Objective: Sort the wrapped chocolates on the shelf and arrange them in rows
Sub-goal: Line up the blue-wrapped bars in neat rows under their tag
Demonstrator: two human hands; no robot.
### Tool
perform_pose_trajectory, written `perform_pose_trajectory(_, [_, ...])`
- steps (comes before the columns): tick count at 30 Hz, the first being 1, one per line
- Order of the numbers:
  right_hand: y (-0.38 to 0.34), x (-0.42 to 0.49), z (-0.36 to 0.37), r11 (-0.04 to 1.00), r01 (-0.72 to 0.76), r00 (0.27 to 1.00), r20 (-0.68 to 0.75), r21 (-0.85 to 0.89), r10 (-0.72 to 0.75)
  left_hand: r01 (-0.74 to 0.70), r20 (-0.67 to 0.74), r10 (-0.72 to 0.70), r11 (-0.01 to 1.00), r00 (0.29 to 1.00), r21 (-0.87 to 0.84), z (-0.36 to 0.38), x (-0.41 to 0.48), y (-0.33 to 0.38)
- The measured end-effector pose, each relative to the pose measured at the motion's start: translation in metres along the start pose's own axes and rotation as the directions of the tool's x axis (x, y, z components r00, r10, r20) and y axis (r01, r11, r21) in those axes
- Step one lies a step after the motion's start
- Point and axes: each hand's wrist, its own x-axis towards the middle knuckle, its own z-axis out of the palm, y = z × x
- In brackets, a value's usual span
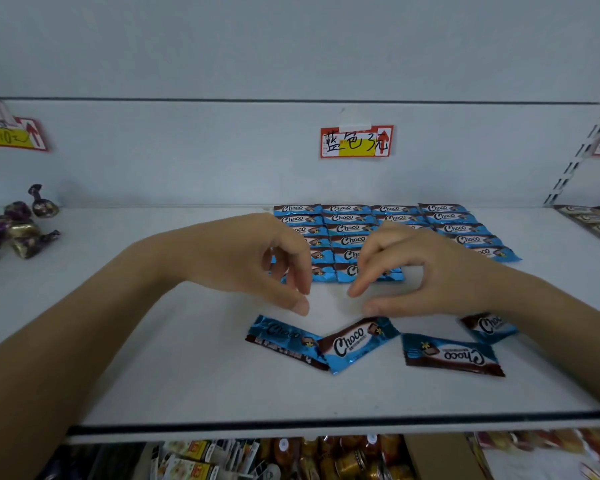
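Blue and brown "Choco" wrapped chocolates (350,230) lie in neat columns at the back of the white shelf (174,341). Several loose ones lie nearer the front: one (284,337) overlapping a second (355,341), an upside-down one (451,355), and one (489,325) partly under my right wrist. My left hand (257,261) hovers over the front of the left column, fingers loosely curled, holding nothing that shows. My right hand (413,271) hovers beside it over the front row, fingers bent downward, nothing visibly gripped.
Purple and gold twist-wrapped sweets (18,226) are piled at the shelf's far left. Other wrapped sweets (593,220) lie at the far right. A red and yellow price tag (356,142) hangs on the back panel. Goods fill the lower shelf (291,459).
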Motion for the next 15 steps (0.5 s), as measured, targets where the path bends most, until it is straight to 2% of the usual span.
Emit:
perform_pose_trajectory(3, [-0.005, -0.001, 0.004, 0.999, 0.030, 0.992, 0.123, -0.020, -0.027, 0.058, 0.128, -0.069, 0.994, 0.989, 0.092, 0.000, 0.000, -0.003])
perform_pose_trajectory(6, [-0.009, 0.000, 0.007, 0.999, 0.041, 0.983, 0.182, -0.019, -0.037, 0.085, 0.166, -0.120, 0.975, 0.979, 0.204, 0.006, 0.003, -0.007])
perform_pose_trajectory(9, [-0.009, -0.001, 0.005, 0.998, 0.003, 0.995, 0.100, 0.064, -0.010, 0.095, 0.197, -0.133, 0.977, 0.971, 0.190, 0.010, 0.003, -0.003])
perform_pose_trajectory(15, [0.007, -0.001, -0.005, 0.961, -0.140, 0.983, -0.082, 0.238, 0.164, 0.134, 0.201, -0.145, 0.989, 0.969, 0.067, 0.010, 0.001, 0.000])
